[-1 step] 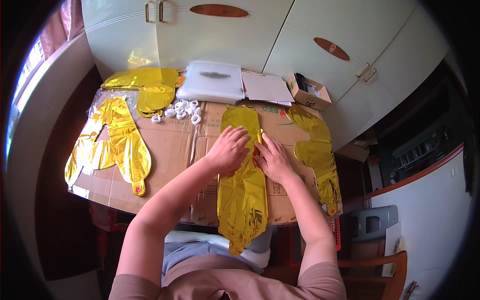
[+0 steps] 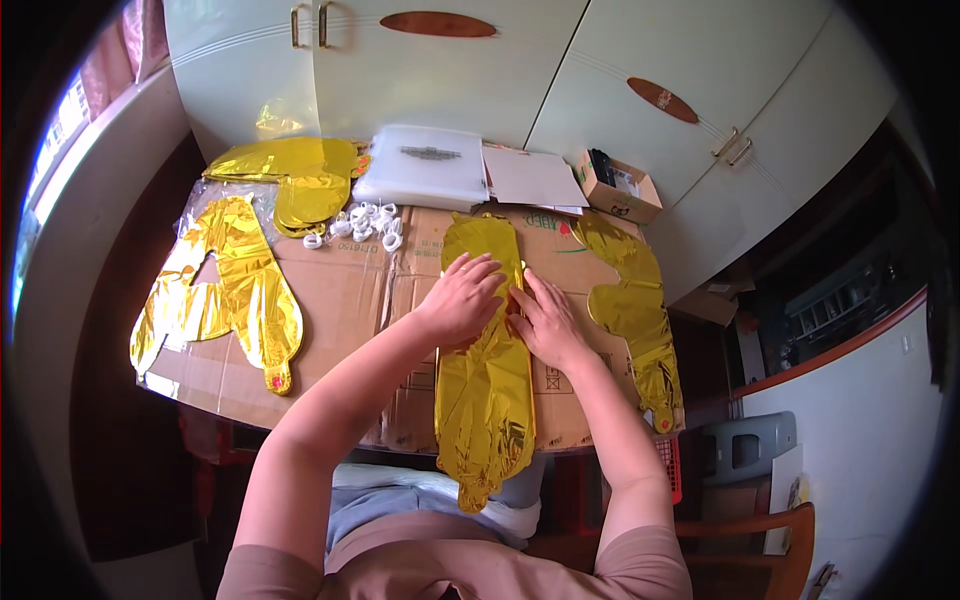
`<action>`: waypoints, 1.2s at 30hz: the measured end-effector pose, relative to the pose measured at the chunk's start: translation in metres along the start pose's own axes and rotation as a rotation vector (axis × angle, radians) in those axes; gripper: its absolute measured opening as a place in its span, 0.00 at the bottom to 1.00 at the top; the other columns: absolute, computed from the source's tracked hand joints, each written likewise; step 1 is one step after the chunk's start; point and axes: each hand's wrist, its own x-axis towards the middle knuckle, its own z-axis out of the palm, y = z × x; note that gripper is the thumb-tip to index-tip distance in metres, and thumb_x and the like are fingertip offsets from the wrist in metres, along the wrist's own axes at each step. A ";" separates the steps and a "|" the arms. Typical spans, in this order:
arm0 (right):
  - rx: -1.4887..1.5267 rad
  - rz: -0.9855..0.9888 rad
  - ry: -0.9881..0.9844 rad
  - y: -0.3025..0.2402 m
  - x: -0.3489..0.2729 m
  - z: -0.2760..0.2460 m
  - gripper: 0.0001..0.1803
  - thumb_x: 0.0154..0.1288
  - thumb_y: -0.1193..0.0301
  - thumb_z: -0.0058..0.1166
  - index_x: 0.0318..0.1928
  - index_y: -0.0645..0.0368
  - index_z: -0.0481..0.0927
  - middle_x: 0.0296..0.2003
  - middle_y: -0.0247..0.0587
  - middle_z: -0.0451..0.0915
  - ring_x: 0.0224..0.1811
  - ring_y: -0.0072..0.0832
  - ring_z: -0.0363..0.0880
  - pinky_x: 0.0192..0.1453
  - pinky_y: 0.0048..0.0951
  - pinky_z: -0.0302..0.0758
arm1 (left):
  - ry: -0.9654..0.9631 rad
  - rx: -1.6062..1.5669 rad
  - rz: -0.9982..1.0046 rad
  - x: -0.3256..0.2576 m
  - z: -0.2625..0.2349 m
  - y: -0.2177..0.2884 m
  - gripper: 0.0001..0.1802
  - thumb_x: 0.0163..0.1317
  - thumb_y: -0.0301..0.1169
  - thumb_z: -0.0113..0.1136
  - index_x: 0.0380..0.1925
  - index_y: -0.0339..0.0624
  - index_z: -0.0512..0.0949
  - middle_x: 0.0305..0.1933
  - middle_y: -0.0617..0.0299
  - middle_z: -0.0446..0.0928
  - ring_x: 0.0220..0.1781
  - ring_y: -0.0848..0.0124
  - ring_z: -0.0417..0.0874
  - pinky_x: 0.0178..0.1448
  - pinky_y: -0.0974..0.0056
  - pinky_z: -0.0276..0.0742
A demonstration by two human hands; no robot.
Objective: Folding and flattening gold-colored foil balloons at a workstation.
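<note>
A long, crinkled gold foil balloon (image 2: 487,380), deflated and flat, lies down the middle of the brown corrugated cardboard sheet (image 2: 350,300), its tail hanging over the near edge. The left hand (image 2: 462,297) and right hand (image 2: 545,320) press on its middle, fingers spread flat, gripping nothing. To the right lies another wrinkled gold foil shape (image 2: 635,305); to the left, a gold foil letter-shaped balloon (image 2: 225,285). Farther off sit small white plastic clips (image 2: 362,225), a frosted plastic packet (image 2: 425,165) and a small open cardboard box (image 2: 620,188).

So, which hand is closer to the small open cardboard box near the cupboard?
Right. The right hand lies on the gold foil balloon, below-left of the box; the left hand is farther left.
</note>
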 end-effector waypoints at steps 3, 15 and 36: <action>0.012 0.006 0.000 0.000 -0.001 0.002 0.28 0.73 0.58 0.53 0.68 0.57 0.73 0.72 0.62 0.62 0.74 0.54 0.61 0.78 0.52 0.57 | -0.025 -0.002 0.055 0.021 0.014 -0.013 0.21 0.69 0.37 0.56 0.59 0.40 0.76 0.66 0.50 0.74 0.74 0.54 0.68 0.80 0.47 0.57; -0.069 0.029 -0.053 -0.007 -0.001 -0.001 0.28 0.77 0.57 0.47 0.70 0.56 0.69 0.72 0.51 0.66 0.74 0.50 0.62 0.77 0.53 0.57 | -0.119 -0.011 0.089 0.053 0.033 -0.035 0.16 0.68 0.35 0.54 0.51 0.41 0.82 0.57 0.56 0.81 0.60 0.57 0.80 0.64 0.54 0.74; -0.046 0.013 -0.065 -0.007 0.000 0.002 0.29 0.74 0.59 0.50 0.70 0.59 0.67 0.70 0.46 0.67 0.75 0.47 0.60 0.78 0.55 0.54 | 0.029 -0.025 -0.046 0.079 0.040 -0.068 0.18 0.65 0.36 0.58 0.51 0.42 0.82 0.60 0.53 0.80 0.63 0.53 0.78 0.66 0.50 0.72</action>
